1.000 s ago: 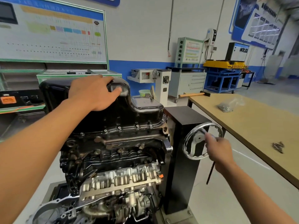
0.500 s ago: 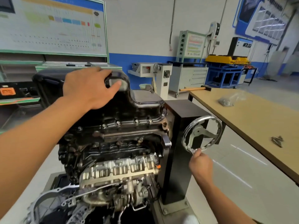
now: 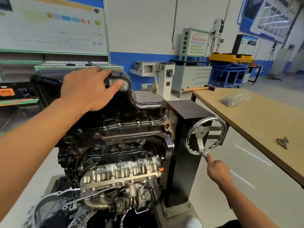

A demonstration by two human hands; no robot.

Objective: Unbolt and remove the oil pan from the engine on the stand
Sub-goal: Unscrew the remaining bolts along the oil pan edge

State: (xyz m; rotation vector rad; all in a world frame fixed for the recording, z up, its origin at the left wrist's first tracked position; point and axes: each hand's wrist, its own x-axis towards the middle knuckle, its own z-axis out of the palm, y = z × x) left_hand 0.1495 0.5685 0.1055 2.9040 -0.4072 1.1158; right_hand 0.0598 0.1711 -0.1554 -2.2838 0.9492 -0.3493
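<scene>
Wood-topped bench (image 3: 263, 125), right side. On it: wooden-handled hammer (image 3: 198, 89) at the far corner; clear plastic bag (image 3: 233, 99) of small parts, mid-top; loose bolts (image 3: 282, 142) near the nearer edge.

I can read no text from here. The wall chart (image 3: 52, 25) at ten o'clock carries coloured blocks and rows of fine marks, all blurred. The small panel (image 3: 197, 41) at one o'clock and the poster (image 3: 269, 15) at two o'clock are just as illegible.
</scene>
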